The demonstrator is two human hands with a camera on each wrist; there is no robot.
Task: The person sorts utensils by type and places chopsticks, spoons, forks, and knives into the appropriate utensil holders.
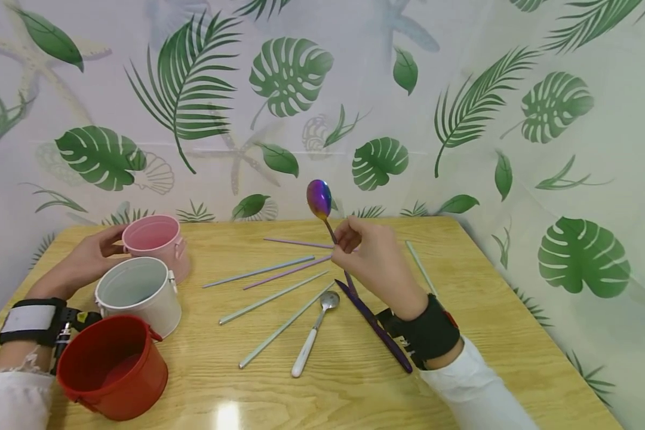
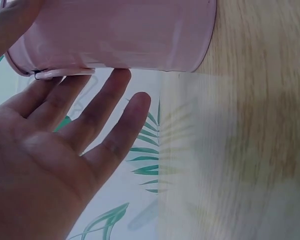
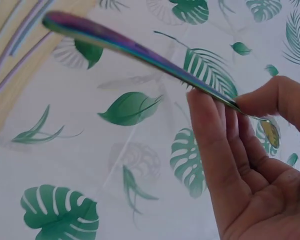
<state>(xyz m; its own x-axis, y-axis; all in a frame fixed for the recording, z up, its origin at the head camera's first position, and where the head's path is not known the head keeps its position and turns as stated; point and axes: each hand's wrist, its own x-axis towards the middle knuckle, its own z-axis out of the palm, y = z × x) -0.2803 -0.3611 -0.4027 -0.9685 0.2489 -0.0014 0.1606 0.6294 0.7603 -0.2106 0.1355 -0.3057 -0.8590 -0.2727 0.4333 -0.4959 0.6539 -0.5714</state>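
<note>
My right hand (image 1: 373, 254) pinches an iridescent purple spoon (image 1: 319, 199) by its handle, bowl upward, above the table. In the right wrist view the spoon handle (image 3: 140, 52) slants away from the thumb and fingertips. My left hand (image 1: 88, 258) is at the left side of a pink bucket (image 1: 180, 254), thumb in front and fingers behind. Seen from the left wrist, the fingertips (image 2: 122, 75) lie along the bucket's side, the lowest finger apart from it. A white bucket (image 1: 163, 310) and a red bucket (image 1: 150, 382) stand nearer, in a row with the pink one.
Blue (image 1: 258, 272), purple (image 1: 287, 272) and several mint-green chopsticks (image 1: 285, 325) lie across the wooden table (image 1: 258, 394). A white-handled spoon (image 1: 305, 352) and a dark purple knife (image 1: 376, 328) lie near my right wrist. A leaf-print sheet (image 1: 333, 131) hangs behind the table.
</note>
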